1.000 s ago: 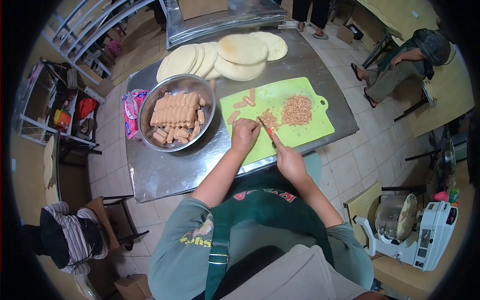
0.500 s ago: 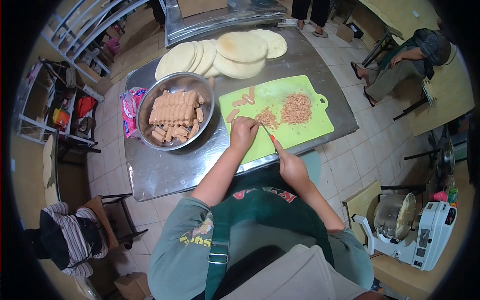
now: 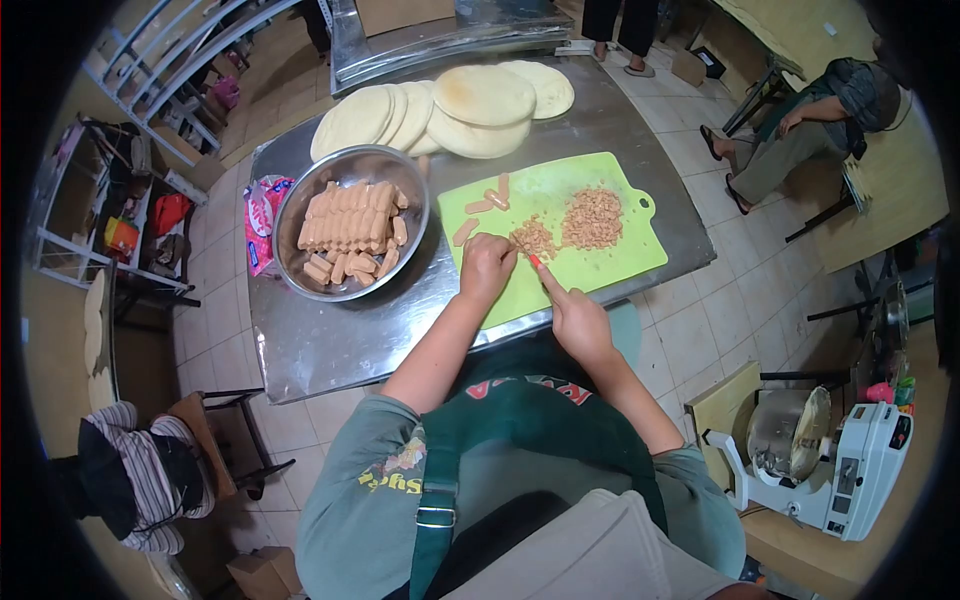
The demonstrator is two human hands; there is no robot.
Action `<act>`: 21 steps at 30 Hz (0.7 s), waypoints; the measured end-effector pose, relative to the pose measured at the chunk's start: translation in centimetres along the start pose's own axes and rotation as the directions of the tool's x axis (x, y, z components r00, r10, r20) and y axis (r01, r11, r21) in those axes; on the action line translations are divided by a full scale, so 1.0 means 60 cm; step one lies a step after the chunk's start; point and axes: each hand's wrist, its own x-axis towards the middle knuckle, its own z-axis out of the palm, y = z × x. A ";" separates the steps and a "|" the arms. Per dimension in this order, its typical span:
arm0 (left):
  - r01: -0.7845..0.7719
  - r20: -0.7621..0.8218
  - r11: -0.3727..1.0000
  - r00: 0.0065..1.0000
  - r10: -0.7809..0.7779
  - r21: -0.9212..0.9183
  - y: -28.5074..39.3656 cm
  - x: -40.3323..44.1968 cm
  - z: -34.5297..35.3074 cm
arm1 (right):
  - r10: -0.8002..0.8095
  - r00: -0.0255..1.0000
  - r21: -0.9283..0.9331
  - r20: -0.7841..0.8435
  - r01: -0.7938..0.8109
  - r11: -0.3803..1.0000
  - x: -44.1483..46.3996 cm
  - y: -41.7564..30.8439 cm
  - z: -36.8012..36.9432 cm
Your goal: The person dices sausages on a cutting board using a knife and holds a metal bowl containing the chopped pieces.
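Observation:
My right hand (image 3: 581, 322) is closed round a knife (image 3: 536, 262) with an orange-red handle, its blade pointing at the small heap of chopped sausage (image 3: 537, 238). Close by on the left, my left hand (image 3: 487, 268) rests on the green cutting board (image 3: 610, 262) with its fingers curled in; whatever they pinch is hidden. A larger heap of chopped sausage (image 3: 593, 218) lies farther right on the board. Several whole sausage pieces (image 3: 479, 206) lie near the board's left edge. Left of the board, a steel bowl (image 3: 415, 262) holds many stacked sausages (image 3: 347, 215).
Flat round bread discs (image 3: 484, 95) overlap along the back of the metal table (image 3: 310, 345). A pink plastic packet (image 3: 260, 220) sits beside the bowl. At right are a seated person (image 3: 830, 125) and a white mixer (image 3: 860, 475); a chair (image 3: 225, 440) stands at left.
My right hand and the knife have moved slightly forward, bringing the handle closer to the small chopped heap. My left hand stays in nearly the same place.

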 end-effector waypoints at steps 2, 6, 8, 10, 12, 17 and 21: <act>0.000 -0.005 1.000 1.000 0.000 -0.004 0.001 0.000 0.000 | -0.011 1.000 -0.012 0.023 0.011 1.000 0.002 0.001 0.000; 0.001 -0.019 1.000 1.000 -0.002 -0.025 0.003 0.000 0.000 | 0.000 0.994 -0.050 0.108 0.005 0.999 0.010 -0.004 -0.009; 0.002 -0.024 1.000 1.000 -0.003 -0.026 0.004 0.001 -0.001 | -0.011 0.994 -0.051 0.113 0.016 0.999 0.024 -0.001 -0.002; 0.000 -0.026 1.000 1.000 -0.001 -0.028 0.005 0.000 0.000 | -0.018 0.993 -0.051 0.117 0.024 0.998 0.031 0.004 0.006; 0.015 -0.032 0.999 0.999 -0.016 -0.031 0.005 0.001 -0.001 | -0.023 0.989 0.014 0.143 0.021 1.000 0.036 0.007 0.011; 0.056 -0.012 0.998 0.998 -0.056 -0.032 0.001 0.002 -0.003 | -0.011 0.997 0.088 0.080 0.004 0.996 -0.015 0.015 0.004; 0.139 0.007 0.989 0.990 -0.139 -0.053 0.006 0.002 -0.007 | -0.022 1.000 0.145 0.021 0.019 0.989 -0.044 0.024 -0.008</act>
